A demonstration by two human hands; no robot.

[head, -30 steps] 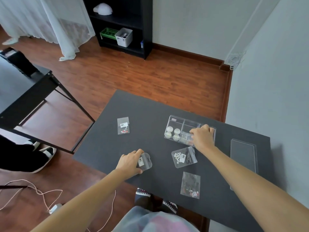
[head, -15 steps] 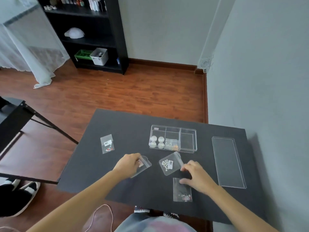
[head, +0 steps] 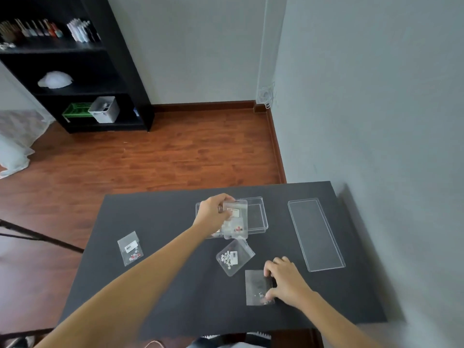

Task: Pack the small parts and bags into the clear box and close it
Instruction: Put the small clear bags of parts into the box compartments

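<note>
The clear box (head: pixel 258 217) stands open near the far middle of the black table (head: pixel 160 285). My left hand (head: pixel 213 212) holds a small labelled bag (head: pixel 236 219) upright over the box's left and middle compartments, hiding them. My right hand (head: pixel 283 280) rests at the near right with its fingers pinching the right edge of a flat clear bag (head: pixel 257 287) that lies on the table. Another bag of white bits (head: pixel 234 256) lies between the box and my right hand. A fourth bag (head: pixel 130 247) lies at the left. The flat clear lid (head: pixel 316 234) lies to the right of the box.
The table's right edge runs along a grey wall (head: pixel 376 121). Wooden floor (head: pixel 150 159) lies beyond the far edge, with a black shelf unit (head: pixel 75 71) at the back left. A second dark table's leg (head: pixel 37 237) shows at the left.
My left hand lifted its bag off the table and carried it forward over the box. My right hand stayed on the near flat bag and closed on its right edge. The camera tilted up.
</note>
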